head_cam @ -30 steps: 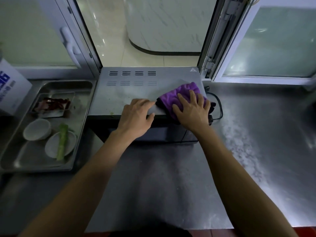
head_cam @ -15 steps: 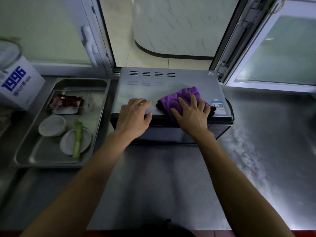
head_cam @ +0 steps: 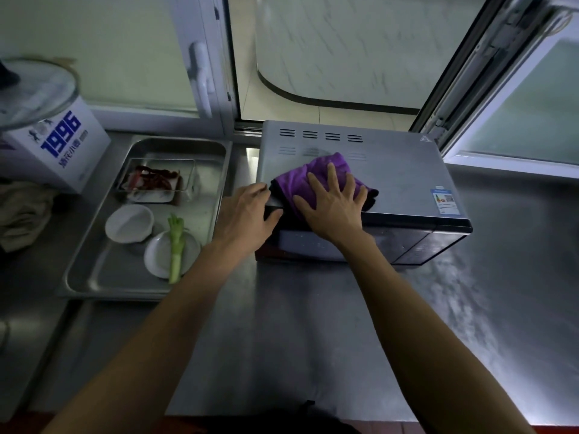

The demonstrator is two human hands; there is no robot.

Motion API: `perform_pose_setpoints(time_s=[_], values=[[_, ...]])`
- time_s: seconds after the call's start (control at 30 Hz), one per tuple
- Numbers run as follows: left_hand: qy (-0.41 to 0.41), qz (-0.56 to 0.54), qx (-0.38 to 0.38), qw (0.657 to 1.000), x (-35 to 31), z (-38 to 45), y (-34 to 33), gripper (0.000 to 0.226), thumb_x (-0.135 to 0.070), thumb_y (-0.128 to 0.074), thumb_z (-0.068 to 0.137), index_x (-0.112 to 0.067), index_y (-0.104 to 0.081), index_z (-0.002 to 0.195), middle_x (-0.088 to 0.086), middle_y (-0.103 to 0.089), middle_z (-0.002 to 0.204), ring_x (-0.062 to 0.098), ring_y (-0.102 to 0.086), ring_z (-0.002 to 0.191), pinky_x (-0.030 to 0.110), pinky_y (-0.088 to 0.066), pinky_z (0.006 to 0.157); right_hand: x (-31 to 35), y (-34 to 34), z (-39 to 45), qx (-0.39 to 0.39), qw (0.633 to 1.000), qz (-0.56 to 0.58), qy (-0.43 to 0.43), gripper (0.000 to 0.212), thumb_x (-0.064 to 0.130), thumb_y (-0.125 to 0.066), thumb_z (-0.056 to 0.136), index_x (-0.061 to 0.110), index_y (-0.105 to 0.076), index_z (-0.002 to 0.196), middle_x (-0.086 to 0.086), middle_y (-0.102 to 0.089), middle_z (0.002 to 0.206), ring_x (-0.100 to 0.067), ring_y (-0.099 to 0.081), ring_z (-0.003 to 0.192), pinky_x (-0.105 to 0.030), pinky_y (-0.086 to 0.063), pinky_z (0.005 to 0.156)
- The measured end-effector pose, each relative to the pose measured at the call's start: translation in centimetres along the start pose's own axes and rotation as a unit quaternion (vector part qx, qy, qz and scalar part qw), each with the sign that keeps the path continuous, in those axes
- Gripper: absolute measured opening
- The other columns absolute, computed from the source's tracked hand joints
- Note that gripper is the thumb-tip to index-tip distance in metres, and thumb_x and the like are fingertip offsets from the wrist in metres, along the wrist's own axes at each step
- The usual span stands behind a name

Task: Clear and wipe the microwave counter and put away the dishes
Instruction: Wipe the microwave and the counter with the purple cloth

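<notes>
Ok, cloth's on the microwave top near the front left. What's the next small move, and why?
Probably sweep the purple cloth rightward along the front of the microwave top. The right hand presses flat on the cloth near the front left, the left hand steadies the left front corner, and the stretch toward the label lies bare.

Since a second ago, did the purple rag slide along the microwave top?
Yes. The purple rag slid left from the microwave's right end toward its left edge.

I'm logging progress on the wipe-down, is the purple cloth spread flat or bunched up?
Bunched up. The purple cloth lies in rumpled folds on the microwave top, under the flat right hand.
</notes>
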State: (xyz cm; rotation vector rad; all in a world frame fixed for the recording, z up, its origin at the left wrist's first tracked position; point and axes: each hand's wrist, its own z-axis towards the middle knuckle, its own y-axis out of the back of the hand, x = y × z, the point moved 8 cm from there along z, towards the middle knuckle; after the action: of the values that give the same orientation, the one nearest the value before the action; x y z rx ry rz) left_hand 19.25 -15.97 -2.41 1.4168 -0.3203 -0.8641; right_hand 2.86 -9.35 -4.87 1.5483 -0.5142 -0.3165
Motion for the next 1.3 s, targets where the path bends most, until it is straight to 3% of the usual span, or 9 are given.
perform_pose_setpoints(time_s=[0.2, 0.47, 1.0, 1.2, 1.3], values=[[-0.033, -0.011, -0.012, 0.999, 0.7, -0.6, 0.2, 0.045, -0.047, -0.062, 0.091, -0.013, -0.063, 0.119, -0.001, -0.060, 0.124, 0.024, -0.053, 0.119, 0.038, -0.045, 0.087, 1.8, 0.3, 0.1, -0.035, 0.999, 0.017, 0.004, 0.061, 0.067, -0.038, 0.092, 0.039, -0.035, 0.147, -0.004, -0.016, 0.164, -0.041, -0.013, 0.147, -0.064, -0.011, 0.116], [-0.029, 0.017, -0.024, 0.999, -1.5, 0.3, -0.4, 0.053, -0.054, -0.053, 0.091, -0.016, -0.063, 0.127, 0.001, -0.057, 0.137, 0.023, -0.047, 0.130, 0.048, -0.042, 0.101, -2.0, 1.4, -2.6, -0.112, 0.993, 0.039, 0.007, 0.049, 0.059, -0.047, 0.091, 0.035, -0.053, 0.133, -0.001, -0.036, 0.156, -0.034, -0.032, 0.139, -0.054, -0.021, 0.114], [-0.127, 0.020, -0.003, 0.992, -17.5, 3.4, -5.1, 0.046, -0.046, -0.056, 0.093, -0.019, -0.062, 0.130, 0.000, -0.060, 0.130, 0.025, -0.051, 0.123, 0.048, -0.044, 0.095, -20.1, 3.4, -3.9, -0.116, 0.983, 0.070, -0.120, 0.049, 0.048, -0.050, 0.093, 0.035, -0.049, 0.140, 0.001, -0.034, 0.158, -0.033, -0.028, 0.142, -0.051, -0.017, 0.116], [-0.110, 0.030, -0.012, 0.993, -18.5, 3.5, -5.9, 0.035, -0.044, -0.056, 0.093, -0.023, -0.067, 0.119, -0.001, -0.058, 0.130, 0.024, -0.051, 0.122, 0.050, -0.038, 0.098, -23.4, 3.1, -2.6, -0.098, 0.982, 0.080, -0.143, 0.052, 0.050, -0.046, 0.094, 0.033, -0.045, 0.143, -0.001, -0.025, 0.162, -0.033, -0.016, 0.148, -0.057, -0.013, 0.117], [-0.109, 0.033, -0.012, 0.993, -17.9, 3.2, -5.9, 0.033, -0.044, -0.056, 0.094, -0.024, -0.067, 0.117, -0.004, -0.057, 0.129, 0.022, -0.051, 0.121, 0.049, -0.039, 0.097, -22.9, 2.5, -1.7, -0.064, 0.987, 0.054, -0.135, 0.058, 0.059, -0.035, 0.094, 0.036, -0.036, 0.147, -0.003, -0.016, 0.165, -0.036, -0.008, 0.151, -0.061, -0.007, 0.116]])
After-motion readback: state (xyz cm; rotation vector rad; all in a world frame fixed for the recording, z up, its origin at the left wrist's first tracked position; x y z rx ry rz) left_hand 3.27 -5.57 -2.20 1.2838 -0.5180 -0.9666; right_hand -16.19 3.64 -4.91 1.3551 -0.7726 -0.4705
